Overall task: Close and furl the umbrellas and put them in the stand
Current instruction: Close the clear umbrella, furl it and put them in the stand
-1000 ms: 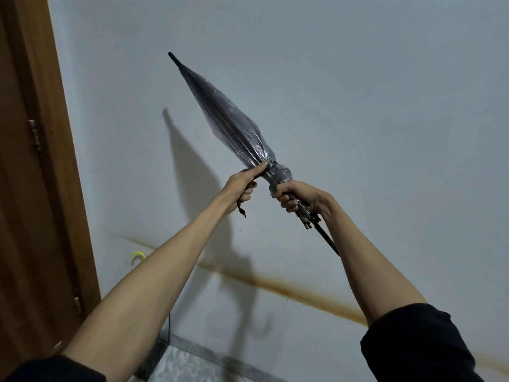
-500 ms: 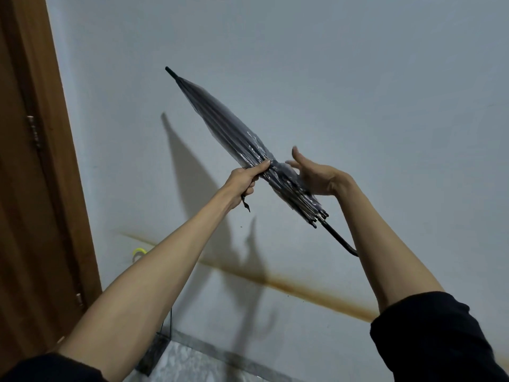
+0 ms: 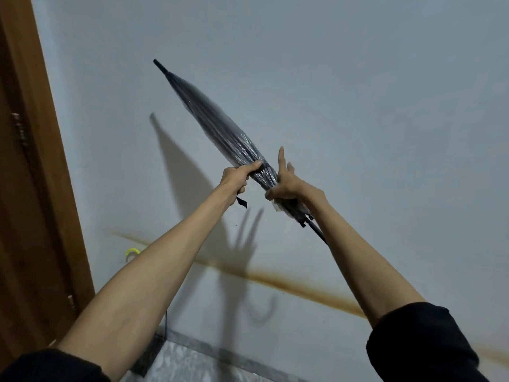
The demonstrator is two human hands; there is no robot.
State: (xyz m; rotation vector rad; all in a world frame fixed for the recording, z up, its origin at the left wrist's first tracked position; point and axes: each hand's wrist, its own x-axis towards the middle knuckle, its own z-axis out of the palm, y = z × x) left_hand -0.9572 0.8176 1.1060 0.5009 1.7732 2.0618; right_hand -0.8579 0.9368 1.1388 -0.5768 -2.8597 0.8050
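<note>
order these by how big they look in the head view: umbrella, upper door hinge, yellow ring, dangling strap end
1. umbrella, by far
2. upper door hinge
3. yellow ring and strap end look alike; ring partly hidden, so unranked

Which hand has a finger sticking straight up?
The right hand: its forefinger points up beside the umbrella, while the left hand wraps round it.

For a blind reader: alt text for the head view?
A person's left hand grips the furled canopy of a closed clear umbrella, slanting up-left before a pale wall. The right hand holds its lower end, index finger raised.
</note>
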